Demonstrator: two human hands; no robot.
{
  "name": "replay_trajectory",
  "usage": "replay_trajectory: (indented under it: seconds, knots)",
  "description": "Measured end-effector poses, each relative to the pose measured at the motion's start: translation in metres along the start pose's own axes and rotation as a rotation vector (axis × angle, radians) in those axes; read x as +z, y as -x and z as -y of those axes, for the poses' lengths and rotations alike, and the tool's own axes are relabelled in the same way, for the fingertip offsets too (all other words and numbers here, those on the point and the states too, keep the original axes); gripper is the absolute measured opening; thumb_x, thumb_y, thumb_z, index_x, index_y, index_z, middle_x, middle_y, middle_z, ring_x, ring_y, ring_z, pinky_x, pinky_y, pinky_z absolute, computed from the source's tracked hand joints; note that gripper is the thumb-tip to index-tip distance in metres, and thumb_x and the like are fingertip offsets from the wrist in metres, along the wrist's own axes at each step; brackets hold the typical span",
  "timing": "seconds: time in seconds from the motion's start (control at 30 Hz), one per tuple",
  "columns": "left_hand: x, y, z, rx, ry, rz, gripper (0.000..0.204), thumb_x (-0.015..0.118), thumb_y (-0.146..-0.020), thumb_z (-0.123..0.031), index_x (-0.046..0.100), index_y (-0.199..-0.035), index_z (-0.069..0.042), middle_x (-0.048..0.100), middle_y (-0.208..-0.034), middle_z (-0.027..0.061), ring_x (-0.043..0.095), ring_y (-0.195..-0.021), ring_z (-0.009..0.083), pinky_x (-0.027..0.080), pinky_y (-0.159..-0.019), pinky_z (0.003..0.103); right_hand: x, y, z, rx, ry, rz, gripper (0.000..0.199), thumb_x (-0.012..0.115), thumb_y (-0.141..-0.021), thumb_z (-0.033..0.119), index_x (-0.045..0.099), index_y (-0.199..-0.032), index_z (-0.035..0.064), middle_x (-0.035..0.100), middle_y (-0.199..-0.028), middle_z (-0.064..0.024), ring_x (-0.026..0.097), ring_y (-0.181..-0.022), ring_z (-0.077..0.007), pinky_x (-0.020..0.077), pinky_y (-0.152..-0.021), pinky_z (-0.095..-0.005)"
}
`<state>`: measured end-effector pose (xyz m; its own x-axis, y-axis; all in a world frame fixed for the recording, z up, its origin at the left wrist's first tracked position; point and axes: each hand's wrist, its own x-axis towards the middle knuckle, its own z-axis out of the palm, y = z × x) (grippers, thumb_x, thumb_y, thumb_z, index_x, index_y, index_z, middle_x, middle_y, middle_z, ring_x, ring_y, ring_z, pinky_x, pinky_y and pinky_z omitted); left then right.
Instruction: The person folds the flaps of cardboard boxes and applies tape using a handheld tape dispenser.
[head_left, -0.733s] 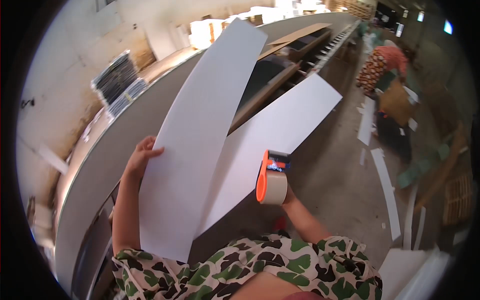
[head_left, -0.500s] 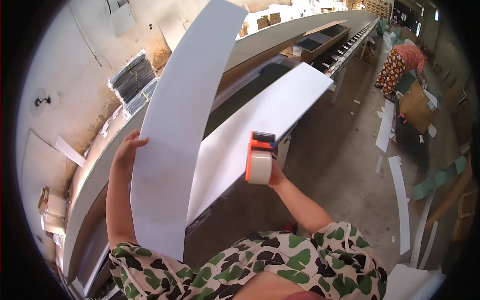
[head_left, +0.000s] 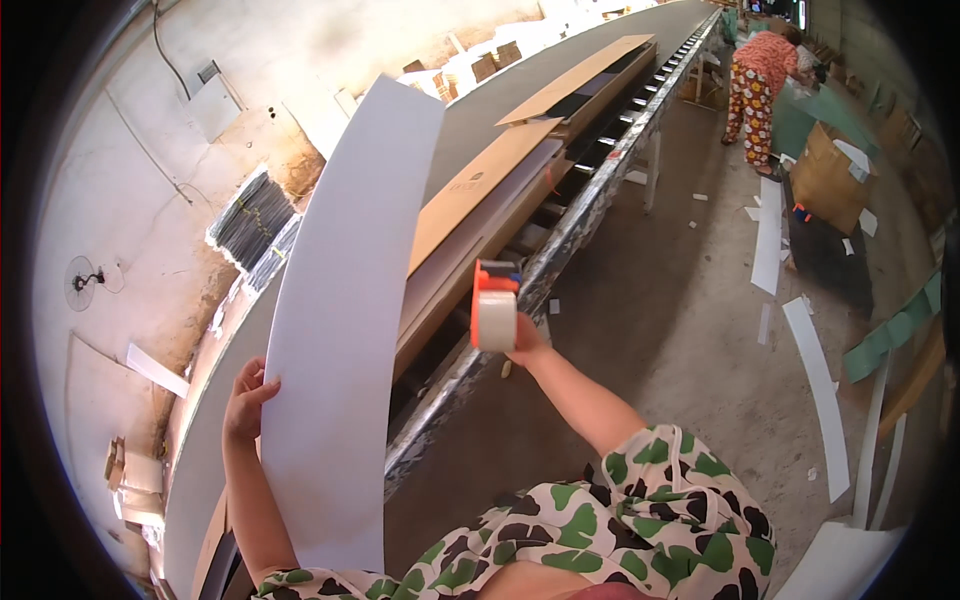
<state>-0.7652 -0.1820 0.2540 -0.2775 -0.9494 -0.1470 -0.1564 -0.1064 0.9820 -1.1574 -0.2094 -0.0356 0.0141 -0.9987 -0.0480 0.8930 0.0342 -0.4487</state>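
My left hand (head_left: 250, 395) grips the left edge of a long white panel (head_left: 345, 300), thumb on its face and fingers at the rim. The panel stands tilted up in front of me, its lower end near my left arm. In my right hand (head_left: 527, 342) is an orange tape dispenser (head_left: 495, 315) with a wide pale roll, held over the near rail; most of its fingers are hidden behind the dispenser. Past the panel lies a long cardboard box with a brown flap (head_left: 475, 185) raised and a pale sheet (head_left: 470, 260) inside.
A roller conveyor with a scuffed metal rail (head_left: 590, 200) runs away beside a long grey table (head_left: 600, 50). Another long box (head_left: 600, 85) lies farther along. A co-worker (head_left: 755, 95) stoops at the right. White strips (head_left: 820, 370) and a carton (head_left: 830, 180) are on the floor.
The second white panel that stretched over the conveyor edge is no longer seen there; the brown box flap shows instead. The held panel and my left hand are lower in view, the dispenser slightly left.
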Motion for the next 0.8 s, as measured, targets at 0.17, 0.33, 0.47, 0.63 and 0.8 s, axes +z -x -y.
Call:
replay_trajectory:
  seconds: [0.17, 0.33, 0.47, 0.63, 0.8]
  knots:
    - [0.1, -0.055, -0.009, 0.03, -0.056, 0.118, 0.026, 0.063, -0.087, -0.006, 0.053, -0.111, -0.003, 0.067, -0.094, 0.0134, 0.067, -0.081, 0.0185, 0.056, -0.071, 0.032, -0.052, 0.1, 0.076, 0.03, -0.23, 0.183, 0.031, 0.057, -0.093, 0.028, 0.057, -0.119, 0.0109, 0.063, -0.11, -0.0079, 0.063, -0.103, -0.0251, 0.0531, -0.09, -0.0412]
    - [0.248, -0.142, -0.014, 0.002, -0.236, 0.273, 0.024, 0.063, -0.091, -0.014, 0.057, -0.112, -0.003, 0.067, -0.094, 0.0119, 0.065, -0.079, 0.0179, 0.052, -0.07, 0.029, -0.075, 0.13, 0.13, -0.019, -0.327, 0.184, 0.048, 0.062, -0.091, 0.027, 0.047, -0.133, 0.0099, 0.054, -0.131, -0.0126, 0.053, -0.12, -0.0369, 0.0476, -0.099, -0.0494]
    - [0.355, -0.235, 0.003, 0.074, -0.217, 0.44, 0.024, 0.066, -0.089, -0.017, 0.059, -0.106, -0.002, 0.067, -0.091, 0.0083, 0.063, -0.081, 0.0131, 0.05, -0.07, 0.027, -0.064, 0.12, 0.166, -0.082, -0.323, 0.116, 0.044, 0.053, -0.095, 0.029, 0.047, -0.134, 0.0094, 0.056, -0.129, -0.0116, 0.055, -0.118, -0.0338, 0.0486, -0.098, -0.0483]
    - [0.483, -0.351, 0.012, 0.054, -0.112, 0.608, 0.024, 0.068, -0.088, -0.019, 0.062, -0.104, -0.001, 0.065, -0.09, 0.006, 0.062, -0.078, 0.0122, 0.05, -0.069, 0.026, -0.128, 0.083, 0.213, -0.144, -0.296, 0.04, 0.043, 0.05, -0.096, 0.03, 0.048, -0.133, 0.0094, 0.057, -0.128, -0.0112, 0.056, -0.117, -0.0325, 0.0493, -0.097, -0.0479]
    - [0.589, -0.454, -0.009, 0.035, -0.04, 0.748, 0.032, 0.067, -0.091, -0.027, 0.063, -0.11, -0.001, 0.066, -0.089, 0.0047, 0.061, -0.077, 0.0106, 0.051, -0.07, 0.027, -0.188, 0.023, 0.326, -0.28, -0.214, 0.009, 0.042, 0.046, -0.097, 0.031, 0.049, -0.132, 0.0094, 0.058, -0.127, -0.0108, 0.057, -0.115, -0.0312, 0.05, -0.096, -0.0475]
